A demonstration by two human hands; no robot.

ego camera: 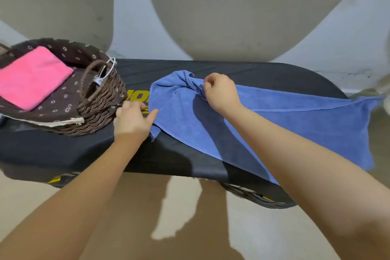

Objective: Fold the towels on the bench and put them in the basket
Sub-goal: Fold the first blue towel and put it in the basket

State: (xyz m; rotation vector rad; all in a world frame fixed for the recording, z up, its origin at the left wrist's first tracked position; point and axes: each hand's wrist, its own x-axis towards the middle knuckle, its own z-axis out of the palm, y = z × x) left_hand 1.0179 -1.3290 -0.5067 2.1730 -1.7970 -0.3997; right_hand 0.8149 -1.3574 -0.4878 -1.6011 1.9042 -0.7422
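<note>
On the black bench [63, 150], blue towel [295, 124] lies spread, right end overhanging. Right hand [221, 93] pinches bunched cloth near its far left corner; left hand [132, 120] presses the near left edge, fingers straight. Wicker basket [101, 99] at left holds a folded pink towel [31, 78].

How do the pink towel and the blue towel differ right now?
The pink towel is folded into a neat flat rectangle; the blue towel is spread out and rumpled. The pink one lies inside the basket; the blue one lies on the bench, one edge hanging over the front. No hand touches the pink one; the right hand pinches the blue one and the left hand touches its edge. Both look like plain terry cloth.
</note>
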